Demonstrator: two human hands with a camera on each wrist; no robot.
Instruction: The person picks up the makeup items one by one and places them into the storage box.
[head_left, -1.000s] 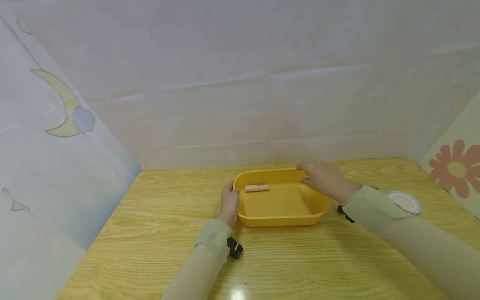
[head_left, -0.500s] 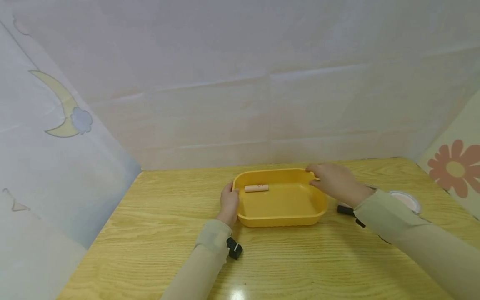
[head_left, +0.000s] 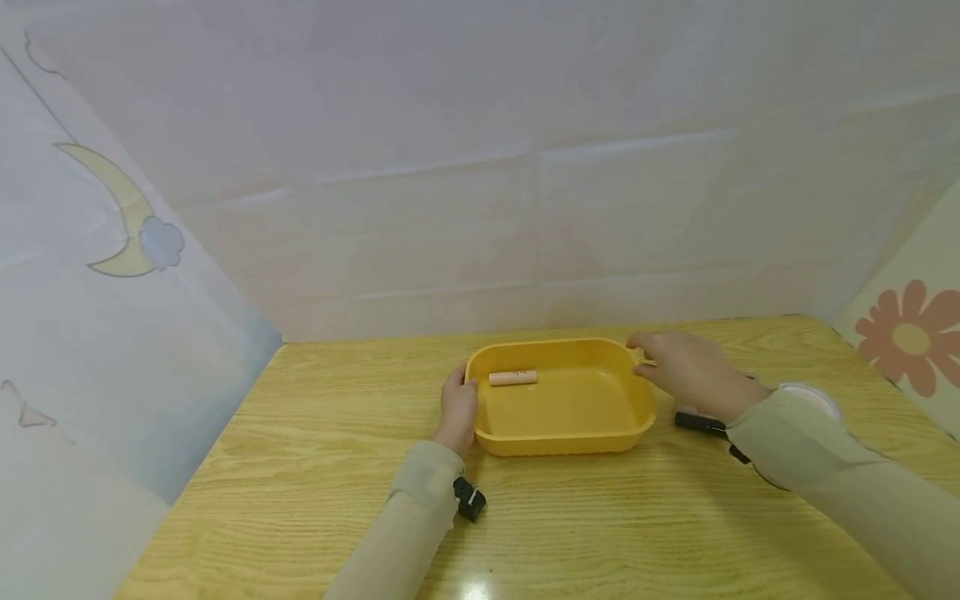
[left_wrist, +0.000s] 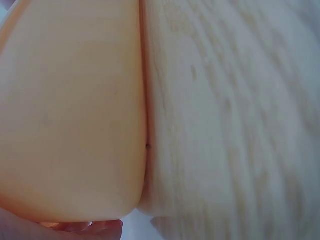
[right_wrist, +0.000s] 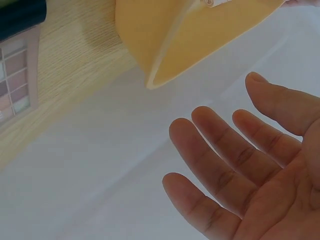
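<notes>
A yellow tray point(head_left: 566, 404) with rounded corners sits on the table in the head view. My left hand point(head_left: 457, 410) grips its left end, thumb at the rim; the left wrist view has the fingers point(left_wrist: 95, 230) against the tray's outer wall point(left_wrist: 80, 125). Inside, near the left end, lies a short pale pink cylinder point(head_left: 513, 377) with red marks, only partly seen in the right wrist view. Beside the tray's right rim hovers my right hand point(head_left: 690, 371), its fingers spread and loosely bent around nothing. The right wrist view shows a gap between those fingertips and the tray point(right_wrist: 200, 45).
Right of the tray lie a black tube point(head_left: 701, 422) and a round white-rimmed item point(head_left: 813, 398), partly behind the right sleeve. A palette point(right_wrist: 17, 75) with small coloured squares shows in the right wrist view. Cloth-like walls point(head_left: 420, 250) stand behind the wooden table point(head_left: 322, 467).
My right hand has moved to the right, from over the tray's far right rim to just outside it. The left hand, tray and pink cylinder stay nearly still.
</notes>
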